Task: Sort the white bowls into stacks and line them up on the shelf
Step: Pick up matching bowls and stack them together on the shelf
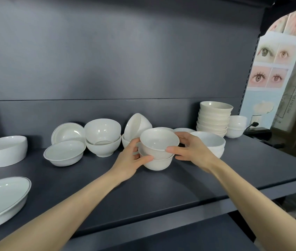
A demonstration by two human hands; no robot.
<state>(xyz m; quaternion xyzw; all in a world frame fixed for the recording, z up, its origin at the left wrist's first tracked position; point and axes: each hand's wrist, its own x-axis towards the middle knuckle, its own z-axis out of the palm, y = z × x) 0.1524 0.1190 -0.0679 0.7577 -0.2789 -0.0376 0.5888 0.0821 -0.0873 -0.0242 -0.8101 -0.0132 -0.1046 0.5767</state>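
Observation:
A small stack of two white bowls [159, 149] stands at the middle of the dark shelf [161, 189]. My left hand [131, 160] grips its left side and my right hand [190, 151] grips its right side, thumbs on the upper bowl's wall. Behind it a tilted bowl [137, 125] leans in another bowl. A tall stack of cream bowls [213, 120] stands at the back right, with a shorter white stack [236, 127] beside it. A wide bowl pair [214, 144] sits just right of my right hand.
Left of the hands are two stacked deep bowls [102, 136], a rimmed shallow bowl [64, 153], a rimmed dish [68, 132] leaning on the back wall, a large tilted bowl [4, 150] and a big rimmed bowl [2, 200] at the front left.

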